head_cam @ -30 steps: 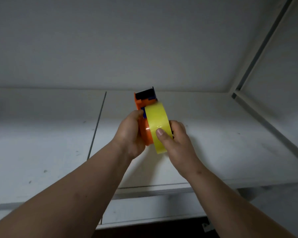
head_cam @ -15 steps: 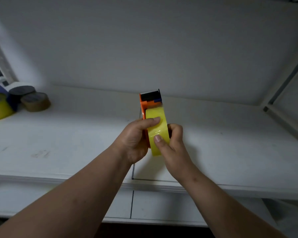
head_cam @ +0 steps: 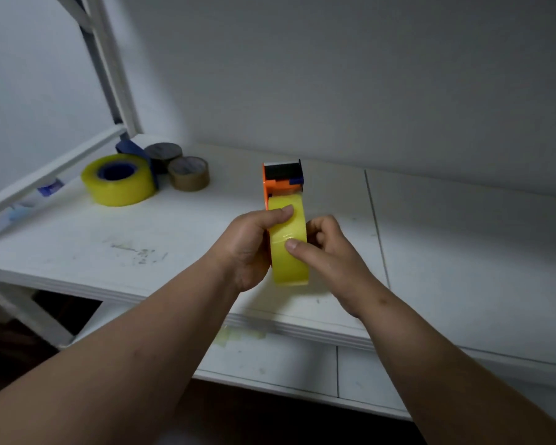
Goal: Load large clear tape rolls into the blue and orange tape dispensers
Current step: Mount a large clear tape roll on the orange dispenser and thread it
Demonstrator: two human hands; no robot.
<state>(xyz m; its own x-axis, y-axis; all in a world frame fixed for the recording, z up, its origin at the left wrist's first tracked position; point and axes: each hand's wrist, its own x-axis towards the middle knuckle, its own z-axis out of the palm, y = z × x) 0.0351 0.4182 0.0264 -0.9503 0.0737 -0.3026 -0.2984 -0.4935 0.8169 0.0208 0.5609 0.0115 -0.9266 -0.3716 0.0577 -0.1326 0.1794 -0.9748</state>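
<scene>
Above the white shelf (head_cam: 142, 252), the left hand (head_cam: 247, 245) grips the orange plastic tape dispenser (head_cam: 281, 184), thumb curled over the yellowish clear tape roll (head_cam: 289, 252) seated in it. The right hand (head_cam: 331, 252) pinches that roll's outer face. Far left, a second large roll (head_cam: 119, 184) apparently sits on the blue dispenser (head_cam: 132, 149), beside two brown rolls (head_cam: 188, 173).

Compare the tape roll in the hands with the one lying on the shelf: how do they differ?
The held roll stands on edge in the orange dispenser, gripped by the left hand and right hand; the shelf roll lies flat, untouched, around a blue dispenser's hub. Both look yellowish-clear.
</scene>
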